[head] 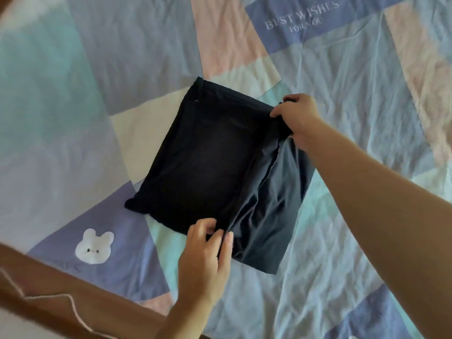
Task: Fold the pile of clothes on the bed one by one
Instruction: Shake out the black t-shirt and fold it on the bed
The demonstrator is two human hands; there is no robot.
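A dark, partly folded garment [208, 162] is laid flat at the centre of the bed [354, 99], which is covered by a patchwork sheet of pale blue, lilac, pink and cream. The garment's upper layer is seen as a faded black rectangle; a smoother dark layer is spread out from beneath it toward 4 o'clock. The garment's edge at 6 o'clock is pinched by the left hand [206, 255], with cloth gathered between thumb and curled fingers. The corner at 2 o'clock is gripped by the right hand [297, 116], whose fingers are curled over the fabric and whose forearm is stretched in from 4 o'clock. A brown sleeve [49, 297] with a pale wavy line is seen at 8 o'clock. A white rabbit print [94, 245] is shown on a lilac patch at 7 o'clock, just beside the garment's lower left corner but apart from it. The lettering "BEST WISHES FOR YOU" [302, 17] is printed on a patch at 1 o'clock.
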